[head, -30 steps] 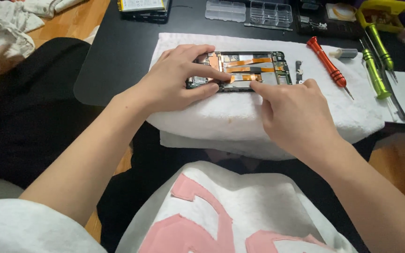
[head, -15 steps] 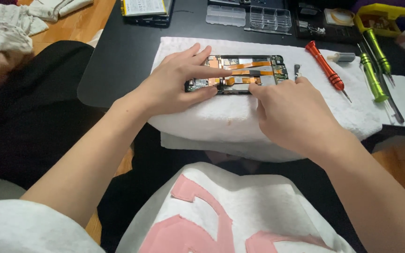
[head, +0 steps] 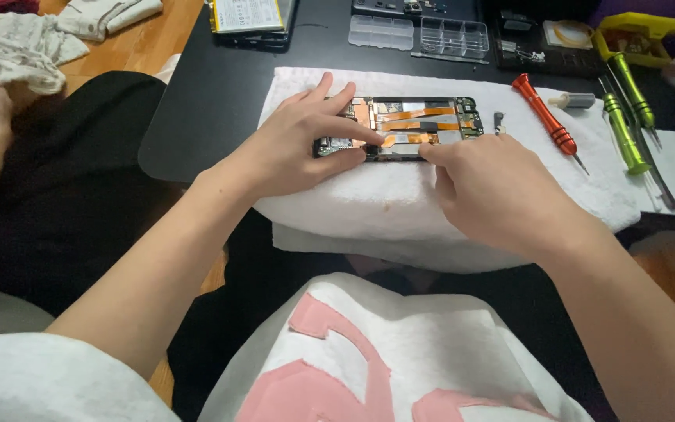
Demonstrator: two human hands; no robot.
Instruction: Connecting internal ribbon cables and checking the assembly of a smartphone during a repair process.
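Left hand [head: 302, 144]: fingers spread narrowly, thumb and fingertips pressed on the left end of the opened smartphone [head: 408, 127], pinning it down. The phone lies back-off, circuit board and orange flex cables exposed, on a folded white towel [head: 369, 203] over the black table [head: 197, 94]. Right hand [head: 494, 191]: loosely curled, index fingertip touching the phone's near edge; whether it pinches anything cannot be told. At 3 o'clock of the phone, just beside it, a small dark part [head: 498, 122]; further toward 3 o'clock, a red screwdriver [head: 547, 121], then two green screwdrivers [head: 623, 117]. At 12 o'clock, a clear compartment box [head: 431, 35].
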